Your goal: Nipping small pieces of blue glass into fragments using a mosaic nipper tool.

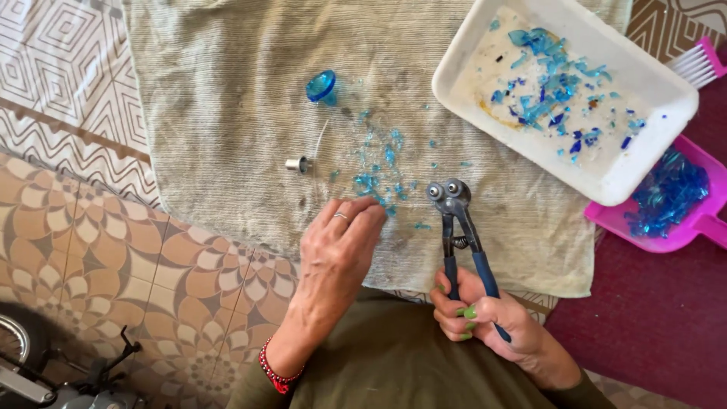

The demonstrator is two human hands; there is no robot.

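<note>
Blue shards (553, 72) fill tray (606, 178) and dustpan (700, 220) – left hand (337, 250) pinches chips (375, 185) at its 12; right hand (485, 314) grips nippers (458, 227), 3 o'clock

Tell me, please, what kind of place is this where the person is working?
Probably a home craft spot for cutting glass, set up on a tiled floor. A cloth holds blue glass chips, the right hand grips wheeled nippers, and a white tray collects pieces.
</note>
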